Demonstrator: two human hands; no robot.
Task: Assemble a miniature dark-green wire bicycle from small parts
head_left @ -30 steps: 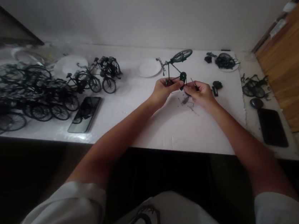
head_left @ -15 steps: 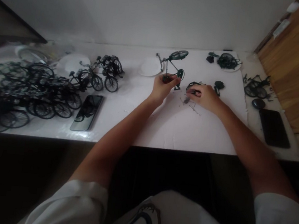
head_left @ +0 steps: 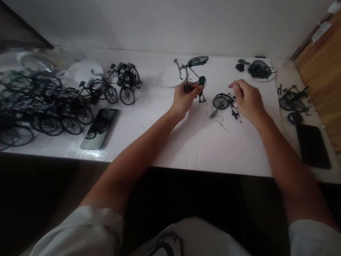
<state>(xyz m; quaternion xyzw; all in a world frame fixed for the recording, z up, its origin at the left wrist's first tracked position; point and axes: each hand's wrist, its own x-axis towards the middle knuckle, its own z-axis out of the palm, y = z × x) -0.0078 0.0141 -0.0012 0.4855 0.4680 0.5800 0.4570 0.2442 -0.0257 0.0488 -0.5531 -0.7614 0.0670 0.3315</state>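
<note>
Green metal up front: my left hand (head_left: 184, 99) has its fingers and thumb clamped on the low end of a half-built green bicycle (head_left: 194, 70). It stands upright over the white table (head_left: 211, 149), one wheel and the handlebar pointing away from me. Gripped that low, I'd say, the upper frame stays clear of the fingers and easy to see.

Over to my right hand (head_left: 249, 101): fingers apart and loosely curved, nothing pinched between them. It hovers just beside a loose wheel (head_left: 221, 102) standing on the table, with a few dark small parts (head_left: 236, 112) at its edge. Whether the palm touches them, I cannot tell.

Thin wire bits (head_left: 217, 119) lie scattered between the two hands, near enough for either to reach, which looks like the reason they sit there.

Far left, a heap of black bicycles (head_left: 37, 104) is piled well apart from the work, and a smaller group of bicycles (head_left: 117, 83) stands nearer. A phone (head_left: 99, 128) lies flat beside the heap and a second phone (head_left: 313, 145) at the right edge. A white dish (head_left: 166, 79) sits just behind the left hand, and more dark parts (head_left: 259, 69) rest at the back right.
</note>
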